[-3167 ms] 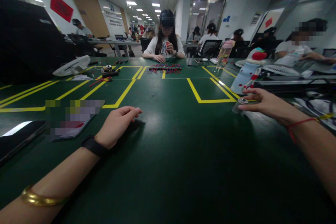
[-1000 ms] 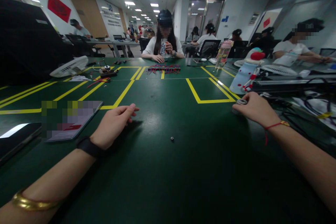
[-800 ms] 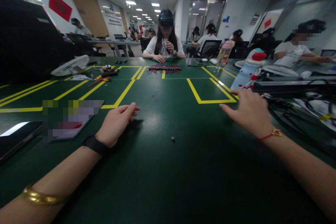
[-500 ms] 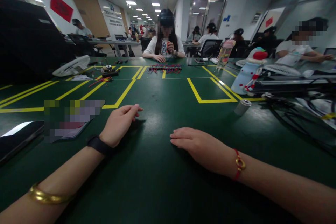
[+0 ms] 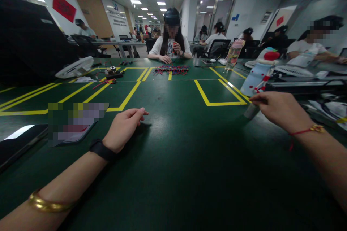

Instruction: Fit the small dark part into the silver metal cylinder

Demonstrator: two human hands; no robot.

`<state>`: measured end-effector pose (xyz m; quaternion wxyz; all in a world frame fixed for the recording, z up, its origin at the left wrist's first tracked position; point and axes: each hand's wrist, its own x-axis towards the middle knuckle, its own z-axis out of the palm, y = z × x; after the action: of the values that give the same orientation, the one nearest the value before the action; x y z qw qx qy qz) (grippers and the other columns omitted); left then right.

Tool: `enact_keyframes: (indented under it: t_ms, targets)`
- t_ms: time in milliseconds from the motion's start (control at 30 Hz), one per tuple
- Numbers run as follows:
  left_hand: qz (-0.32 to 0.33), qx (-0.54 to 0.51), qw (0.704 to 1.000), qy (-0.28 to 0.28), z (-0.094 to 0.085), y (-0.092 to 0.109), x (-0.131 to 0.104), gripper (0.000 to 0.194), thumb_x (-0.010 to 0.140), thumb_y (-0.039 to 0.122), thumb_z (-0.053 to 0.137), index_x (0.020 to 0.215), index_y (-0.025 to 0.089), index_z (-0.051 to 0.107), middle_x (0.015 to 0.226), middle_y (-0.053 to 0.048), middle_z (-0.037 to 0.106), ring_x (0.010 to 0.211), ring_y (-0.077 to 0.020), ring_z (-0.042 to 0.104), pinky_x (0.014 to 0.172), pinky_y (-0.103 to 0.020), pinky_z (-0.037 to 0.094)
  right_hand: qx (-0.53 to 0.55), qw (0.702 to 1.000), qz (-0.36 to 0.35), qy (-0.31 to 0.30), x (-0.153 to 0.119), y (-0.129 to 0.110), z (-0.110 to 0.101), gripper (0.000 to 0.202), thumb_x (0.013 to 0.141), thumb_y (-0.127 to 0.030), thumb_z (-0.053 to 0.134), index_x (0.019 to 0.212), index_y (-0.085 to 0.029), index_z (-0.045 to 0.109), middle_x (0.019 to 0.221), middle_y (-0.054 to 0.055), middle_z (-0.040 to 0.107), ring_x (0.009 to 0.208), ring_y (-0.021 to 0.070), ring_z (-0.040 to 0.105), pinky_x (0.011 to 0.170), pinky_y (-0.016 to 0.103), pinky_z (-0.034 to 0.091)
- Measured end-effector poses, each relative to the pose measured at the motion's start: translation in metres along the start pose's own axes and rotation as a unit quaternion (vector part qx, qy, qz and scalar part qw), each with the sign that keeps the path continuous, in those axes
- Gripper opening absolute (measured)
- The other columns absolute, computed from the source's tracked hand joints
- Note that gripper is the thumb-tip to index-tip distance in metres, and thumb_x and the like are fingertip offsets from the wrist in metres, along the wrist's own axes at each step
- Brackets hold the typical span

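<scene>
My left hand rests on the green table, left of the middle, its fingers loosely curled and nothing visible between them. Over at the right, my right hand has its fingers pinched at the top of a small grey metal cylinder, which stands on the table. The fingers hide the cylinder's upper end. Just behind it is a light blue bottle with red and white decorations.
A bundle of coloured wires lies at the far middle, before a seated person. Black cables and a white fan flank the table. On the left are a phone and a plastic packet.
My right hand has moved from the table's middle to the right and away from me, and its fingers have closed at the cylinder's top. My left hand has barely moved.
</scene>
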<state>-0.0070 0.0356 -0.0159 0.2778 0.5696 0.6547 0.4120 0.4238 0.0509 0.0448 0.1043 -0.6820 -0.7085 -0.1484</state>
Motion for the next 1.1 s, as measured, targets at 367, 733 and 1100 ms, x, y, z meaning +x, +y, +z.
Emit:
enact_keyframes:
  t_ms: [367, 733, 1100]
  targets:
    - [0.004, -0.003, 1.000, 0.000, 0.000, -0.001, 0.000, 0.041, 0.079, 0.055, 0.054, 0.090, 0.020, 0.073, 0.076, -0.003, 0.062, 0.063, -0.0149, 0.051, 0.056, -0.025, 0.038, -0.028, 0.999, 0.037, -0.015, 0.003, 0.013, 0.000, 0.028, 0.083, -0.022, 0.048, 0.097, -0.020, 0.072, 0.098, 0.004, 0.071, 0.091, 0.0194, 0.064, 0.081, 0.030, 0.046]
    - [0.005, -0.004, 1.000, 0.001, -0.001, -0.001, -0.001, 0.040, 0.078, 0.054, 0.055, 0.090, 0.020, 0.073, 0.077, -0.003, 0.064, 0.063, -0.0150, 0.053, 0.056, -0.025, 0.038, -0.026, 0.999, 0.038, -0.028, 0.003, 0.015, 0.000, 0.026, 0.082, -0.026, 0.051, 0.096, -0.023, 0.072, 0.098, 0.002, 0.071, 0.089, 0.0188, 0.064, 0.079, 0.030, 0.045]
    - [0.002, -0.007, 1.000, -0.004, -0.001, 0.000, -0.002, 0.039, 0.079, 0.054, 0.055, 0.089, 0.021, 0.073, 0.077, -0.003, 0.063, 0.064, -0.0148, 0.052, 0.057, -0.025, 0.039, 0.026, 0.997, 0.069, -0.011, 0.003, 0.018, -0.001, 0.027, 0.077, -0.034, 0.056, 0.098, -0.022, 0.068, 0.092, 0.004, 0.069, 0.083, 0.0182, 0.061, 0.072, 0.030, 0.041]
